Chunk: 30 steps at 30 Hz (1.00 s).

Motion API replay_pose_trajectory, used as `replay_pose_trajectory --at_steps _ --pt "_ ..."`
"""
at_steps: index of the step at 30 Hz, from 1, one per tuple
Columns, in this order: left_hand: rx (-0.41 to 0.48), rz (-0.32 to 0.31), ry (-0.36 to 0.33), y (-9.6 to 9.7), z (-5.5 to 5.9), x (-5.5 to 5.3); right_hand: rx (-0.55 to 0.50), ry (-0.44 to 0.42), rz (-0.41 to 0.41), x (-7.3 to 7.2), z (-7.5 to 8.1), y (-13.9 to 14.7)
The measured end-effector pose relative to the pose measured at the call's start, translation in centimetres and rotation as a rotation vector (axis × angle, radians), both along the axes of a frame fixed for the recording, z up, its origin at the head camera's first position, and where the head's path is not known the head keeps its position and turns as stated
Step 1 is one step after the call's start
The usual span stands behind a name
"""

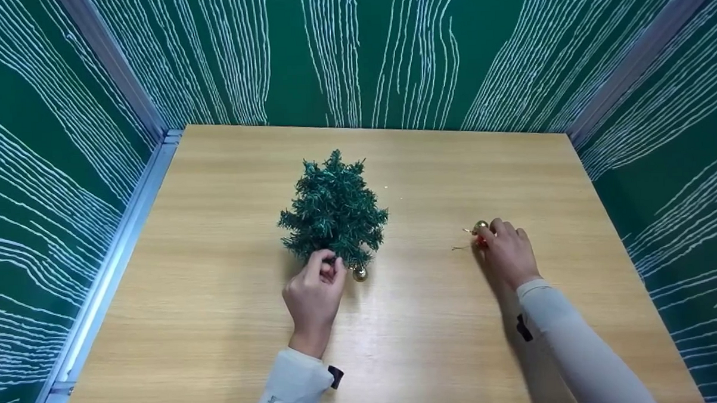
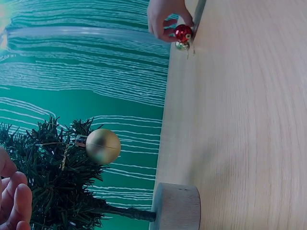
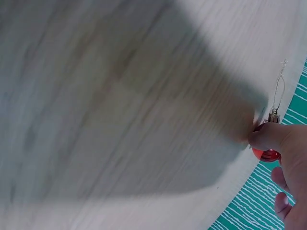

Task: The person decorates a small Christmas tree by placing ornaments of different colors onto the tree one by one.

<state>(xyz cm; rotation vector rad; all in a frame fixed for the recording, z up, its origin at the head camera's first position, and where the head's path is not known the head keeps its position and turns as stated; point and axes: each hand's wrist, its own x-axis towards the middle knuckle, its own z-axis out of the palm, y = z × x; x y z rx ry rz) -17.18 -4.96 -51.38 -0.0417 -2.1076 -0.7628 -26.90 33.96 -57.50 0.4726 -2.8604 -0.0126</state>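
A small green artificial Christmas tree [image 1: 335, 208] stands on the table, its round wooden base [image 2: 178, 208] seen in the left wrist view. My left hand [image 1: 315, 289] is at its lower front, thumb and index finger pinching a dark branch tip. Close to those fingers, a gold bauble [image 2: 103, 146] hangs from a branch by a gold string. Off to the right, my right hand [image 1: 510, 253] grips a red bauble [image 3: 266, 154], with the thumb across it. Beside this one, at the same fingers, is another gold bauble [image 1: 481, 226]; whether it is held too is unclear.
The wooden table [image 1: 220, 325] carries the tree and baubles. Green panels [image 1: 484, 54] with white wavy lines stand behind and at both sides. A metal frame rail [image 1: 107, 258] runs along the left edge.
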Motion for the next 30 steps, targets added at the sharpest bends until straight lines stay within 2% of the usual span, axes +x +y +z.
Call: replay_pose_trajectory --at_steps 10,30 --pt "-0.013 0.008 0.012 0.1 0.1 -0.1 -0.046 0.036 -0.012 0.1 -0.1 0.2" --pt "-0.008 -0.002 -0.026 -0.1 0.0 -0.1 -0.169 -0.064 -0.062 0.9 0.1 -1.2"
